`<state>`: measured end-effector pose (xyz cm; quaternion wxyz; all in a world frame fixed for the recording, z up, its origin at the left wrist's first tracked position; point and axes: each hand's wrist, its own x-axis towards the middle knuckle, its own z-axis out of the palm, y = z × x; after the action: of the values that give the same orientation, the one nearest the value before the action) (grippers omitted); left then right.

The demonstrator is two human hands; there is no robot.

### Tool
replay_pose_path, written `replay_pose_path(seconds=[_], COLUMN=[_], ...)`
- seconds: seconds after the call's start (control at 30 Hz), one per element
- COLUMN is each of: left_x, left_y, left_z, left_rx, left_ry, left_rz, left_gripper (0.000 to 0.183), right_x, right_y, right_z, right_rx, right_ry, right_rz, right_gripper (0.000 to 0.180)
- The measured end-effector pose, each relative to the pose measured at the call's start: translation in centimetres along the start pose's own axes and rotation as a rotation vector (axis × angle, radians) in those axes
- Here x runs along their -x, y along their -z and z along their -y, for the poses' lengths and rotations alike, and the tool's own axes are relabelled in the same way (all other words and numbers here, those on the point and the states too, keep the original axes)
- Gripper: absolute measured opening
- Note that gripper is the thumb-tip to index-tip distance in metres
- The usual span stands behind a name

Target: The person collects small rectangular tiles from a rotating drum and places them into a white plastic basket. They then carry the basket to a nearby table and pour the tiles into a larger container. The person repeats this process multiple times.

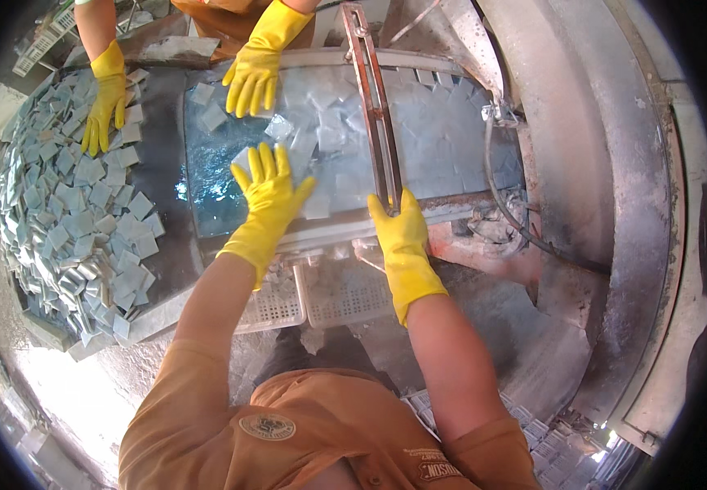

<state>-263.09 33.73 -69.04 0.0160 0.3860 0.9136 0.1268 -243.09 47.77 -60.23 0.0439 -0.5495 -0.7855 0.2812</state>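
My left hand (272, 190), in a yellow rubber glove, is spread flat over square tiles on the wet, bluish bed (219, 208) of a machine. A pale tile (243, 160) shows beside its fingertips. My right hand (399, 226), gloved alike, is at the near end of a slotted, rusty metal bar (373, 104) that crosses the bed, thumb and fingers around that end. More square tiles (332, 131) lie between the hands and under the bar. Whether my left palm touches a tile is hidden.
Opposite, a co-worker's gloved hands reach over the tile heap (84, 202) at left and the bed. White perforated crates (347, 300) stand below the near edge. A hose (500, 205) and a curved metal housing (568, 135) are at right.
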Motion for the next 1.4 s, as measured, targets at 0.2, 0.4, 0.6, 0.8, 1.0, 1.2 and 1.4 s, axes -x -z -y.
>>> replay_pose_path(seconds=[0.2,0.4,0.6,0.8,1.0,1.2,1.4], left_x=[1.2,4.5,3.9,-0.6,3.2,3.7,1.3], left_y=[-1.8,0.7,-1.4,0.9,5.2,1.7,2.3], left_z=[-4.8,-6.3,-3.5,-1.2,-0.2,-2.6,-4.7], left_rx=[0.150,0.265,0.252,0.455,0.388,0.298,0.134], left_ry=[-0.054,-0.328,-0.682,-0.479,-0.383,-0.556,-0.487], left_rz=[0.086,0.215,0.057,0.359,0.009,0.215,0.348], left_gripper=[0.101,0.101,0.064,0.044,0.066,0.040,0.043], right_x=[0.6,0.3,0.6,0.1,0.1,0.3,-0.1], right_y=[0.2,-1.4,0.4,-0.3,-1.2,-0.9,-0.9], right_z=[-0.1,-1.2,0.5,-0.3,-1.0,-0.2,-1.0], right_rx=[-0.044,0.035,-0.020,-0.032,0.020,-0.024,0.015], right_ry=[-0.010,0.039,-0.002,0.005,0.042,0.036,-0.001], right_rz=[0.041,-0.062,0.023,0.027,-0.047,-0.072,0.004], right_gripper=[0.073,0.076,0.074,0.073,0.077,0.059,0.081])
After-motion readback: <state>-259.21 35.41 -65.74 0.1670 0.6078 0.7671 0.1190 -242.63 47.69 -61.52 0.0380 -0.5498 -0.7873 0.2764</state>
